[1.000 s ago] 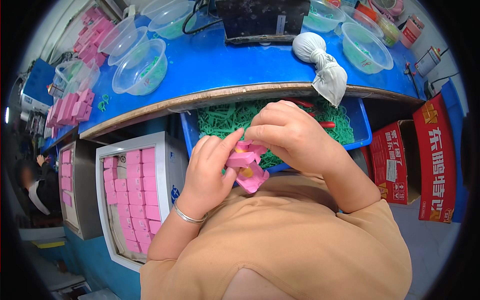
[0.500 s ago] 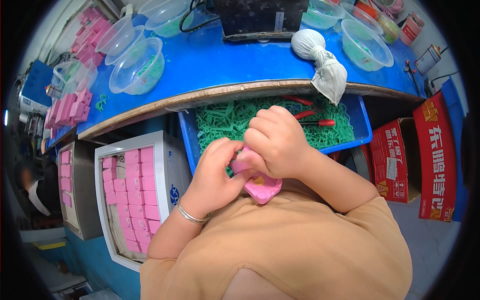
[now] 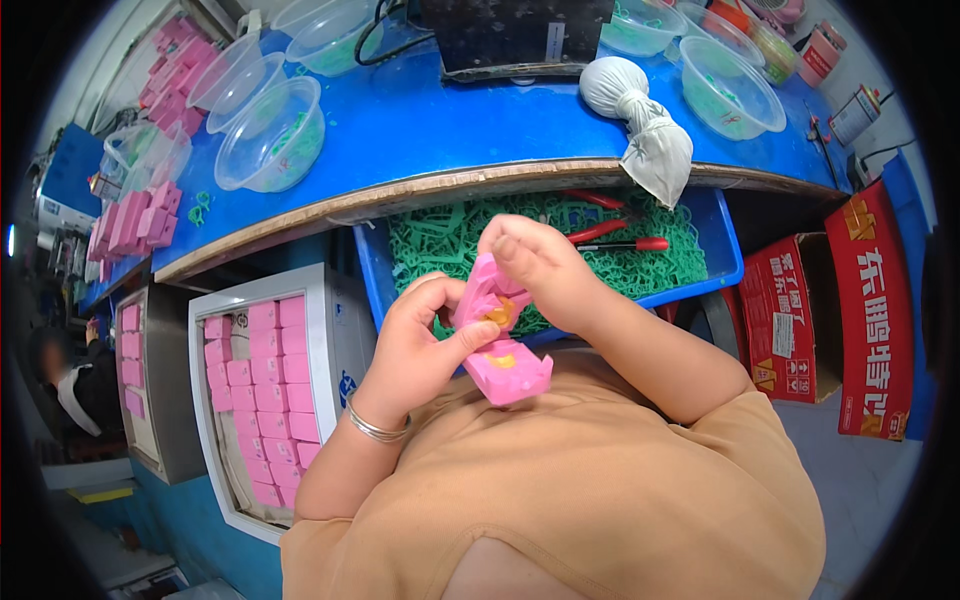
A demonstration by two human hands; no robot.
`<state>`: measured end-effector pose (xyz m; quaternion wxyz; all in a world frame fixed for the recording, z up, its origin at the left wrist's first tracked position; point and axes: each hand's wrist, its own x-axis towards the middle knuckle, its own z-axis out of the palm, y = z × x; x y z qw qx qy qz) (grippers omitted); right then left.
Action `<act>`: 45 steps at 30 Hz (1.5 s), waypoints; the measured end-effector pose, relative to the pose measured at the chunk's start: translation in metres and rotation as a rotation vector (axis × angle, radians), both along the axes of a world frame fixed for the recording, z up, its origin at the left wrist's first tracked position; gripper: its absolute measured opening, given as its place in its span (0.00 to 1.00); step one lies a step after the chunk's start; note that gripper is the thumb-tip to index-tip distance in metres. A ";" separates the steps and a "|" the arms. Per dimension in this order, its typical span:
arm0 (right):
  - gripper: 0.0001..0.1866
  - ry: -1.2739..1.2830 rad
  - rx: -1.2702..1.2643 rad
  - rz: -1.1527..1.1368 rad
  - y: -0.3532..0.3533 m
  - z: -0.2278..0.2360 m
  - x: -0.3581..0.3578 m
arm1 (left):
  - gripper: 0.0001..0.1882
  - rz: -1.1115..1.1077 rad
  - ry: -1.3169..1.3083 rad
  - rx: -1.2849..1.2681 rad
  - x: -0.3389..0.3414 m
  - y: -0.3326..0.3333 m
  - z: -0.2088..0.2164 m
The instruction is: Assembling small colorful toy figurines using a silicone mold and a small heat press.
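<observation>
Centrally, two pink pieces (image 3: 515, 382) with yellow patches are gripped by the left hand (image 3: 415, 340), near one blue bin (image 3: 726, 240); the right hand (image 3: 548, 268) curls at the far piece's tip, its grip unclear. Beyond, one white bag (image 3: 645, 125) lies on the counter (image 3: 430, 130).
</observation>
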<state>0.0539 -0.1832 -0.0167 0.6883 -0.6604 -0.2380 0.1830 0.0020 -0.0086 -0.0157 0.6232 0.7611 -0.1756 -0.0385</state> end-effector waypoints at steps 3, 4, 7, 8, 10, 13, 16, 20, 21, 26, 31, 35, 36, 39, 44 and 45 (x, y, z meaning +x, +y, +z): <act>0.11 -0.073 0.155 -0.049 -0.001 0.003 -0.008 | 0.07 0.128 0.170 -0.166 -0.004 -0.005 0.000; 0.11 -0.034 0.219 -0.040 -0.001 0.004 -0.012 | 0.07 0.153 0.189 -0.237 -0.005 -0.005 0.000; 0.20 0.078 0.254 -0.002 -0.006 0.006 -0.016 | 0.07 0.165 0.223 -0.322 -0.005 -0.004 0.002; 0.18 -0.041 0.174 -0.053 -0.007 0.002 -0.016 | 0.06 0.162 0.086 -0.185 -0.003 -0.003 0.000; 0.17 -0.158 0.095 -0.100 -0.010 0.003 -0.015 | 0.06 0.162 -0.049 -0.047 -0.003 -0.003 0.000; 0.18 -0.556 -0.162 -0.120 -0.013 0.012 -0.017 | 0.08 0.120 0.171 -0.356 -0.006 -0.007 0.006; 0.18 -0.408 -0.077 -0.152 -0.007 0.005 -0.025 | 0.11 0.097 0.286 -0.473 -0.005 -0.005 0.004; 0.16 0.350 0.310 0.145 -0.002 -0.002 -0.026 | 0.14 0.192 -0.064 -0.197 -0.003 -0.006 -0.008; 0.15 0.398 0.222 0.238 -0.003 -0.003 -0.025 | 0.15 0.241 -0.120 -0.157 -0.003 -0.008 -0.008; 0.14 0.389 -0.117 0.187 -0.006 0.007 -0.026 | 0.16 0.105 0.195 -0.206 0.003 -0.004 0.009; 0.17 0.075 -0.300 0.142 -0.007 -0.001 -0.026 | 0.16 0.090 0.358 -0.371 0.003 -0.002 0.013; 0.16 -0.106 -0.444 0.166 -0.006 0.001 -0.025 | 0.17 0.059 0.434 -0.442 0.008 0.005 0.003; 0.16 -0.106 -0.444 0.167 -0.005 0.003 -0.025 | 0.17 0.049 0.465 -0.466 0.009 0.006 0.002; 0.15 -0.012 -0.532 0.184 -0.002 0.005 -0.025 | 0.16 0.042 0.536 -0.532 0.009 0.006 0.005; 0.14 0.256 -0.156 0.187 -0.004 0.004 -0.029 | 0.13 0.130 0.296 -0.426 -0.001 0.003 0.005; 0.14 0.254 -0.157 0.187 -0.005 0.006 -0.028 | 0.12 0.137 0.188 -0.377 -0.002 0.004 0.005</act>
